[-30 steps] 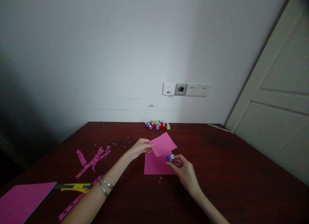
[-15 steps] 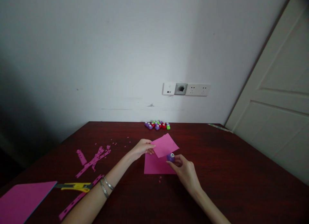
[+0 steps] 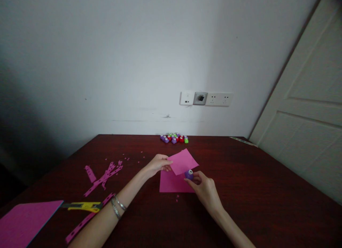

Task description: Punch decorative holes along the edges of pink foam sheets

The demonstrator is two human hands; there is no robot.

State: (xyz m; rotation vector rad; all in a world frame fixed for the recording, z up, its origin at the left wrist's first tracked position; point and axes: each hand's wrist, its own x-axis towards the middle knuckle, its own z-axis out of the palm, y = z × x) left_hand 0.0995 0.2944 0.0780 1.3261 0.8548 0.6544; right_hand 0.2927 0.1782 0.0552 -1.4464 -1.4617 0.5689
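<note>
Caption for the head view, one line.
Left hand holds pink paper; right hand grips a purple hole punch at its edge, above a dark red table.

Wall: I see a plain pale-grey wall (image 3: 133, 56), scuffed low down.
Sockets: flat rectangular plates (image 3: 219, 99) in a row.
Table: dark red-brown, wood-grained table (image 3: 256, 194) against the wall.
Door: white panelled door (image 3: 310, 95) at my right.
Light: dim, shadowy at my left.
</note>
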